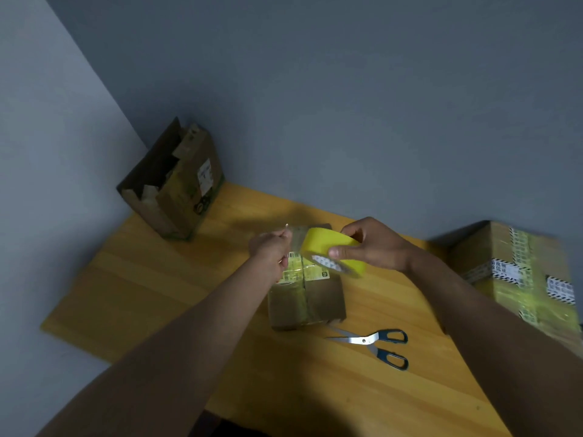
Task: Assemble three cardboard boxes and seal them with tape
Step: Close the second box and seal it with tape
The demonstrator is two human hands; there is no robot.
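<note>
The small cardboard box [307, 298] in front of you sits near the middle of the wooden desk [126, 279]. It is brown, its top flaps are closed, and a glossy strip of clear tape runs along the centre seam over a pale printed label. Above its far end you hold the yellow tape roll [331, 252]: your right hand [372, 244] grips it with the thumb on the near rim and the fingers curled over the top. Your left hand [271, 247] pinches the free end of the tape, and a short clear stretch spans from those fingers to the roll.

Just beside the box's near right corner lie the scissors [375, 345], blades parted, dark handles pointing right. At the right edge of the desk stands a larger closed box [517, 272], crossed with yellowish tape and black-and-white printed strips. In the far left corner, against the wall, an open box [176, 184] stands with its flaps up.
</note>
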